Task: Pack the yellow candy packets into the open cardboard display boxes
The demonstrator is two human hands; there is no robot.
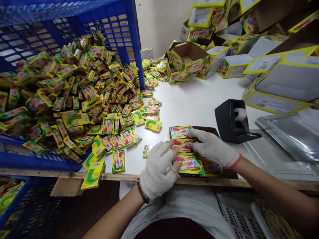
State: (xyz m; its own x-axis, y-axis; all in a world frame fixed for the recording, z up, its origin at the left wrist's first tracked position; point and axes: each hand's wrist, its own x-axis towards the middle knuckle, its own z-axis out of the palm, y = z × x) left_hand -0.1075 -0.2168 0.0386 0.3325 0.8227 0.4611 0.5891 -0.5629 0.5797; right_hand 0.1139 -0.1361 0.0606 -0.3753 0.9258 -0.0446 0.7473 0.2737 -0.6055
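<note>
A shallow display box (225,172) lies at the table's front edge, holding several small yellow-green candy boxes (189,165) printed with colourful letters. My left hand (159,169), in a white knit glove, reaches over its left side, with bent fingertips at the left end of a middle candy box (183,148). At the right end of that same candy box are the thumb and fingers of my right hand (215,148), gloved too. Another candy box (146,150) lies on the table, partly hidden behind my left hand.
A blue crate (136,39) on its side spills a heap of candy boxes (89,93) at left. A black tape dispenser (226,121) stands right of the display box. Clear plastic covers (286,142) lie at right. Open cartons (191,59) are piled behind.
</note>
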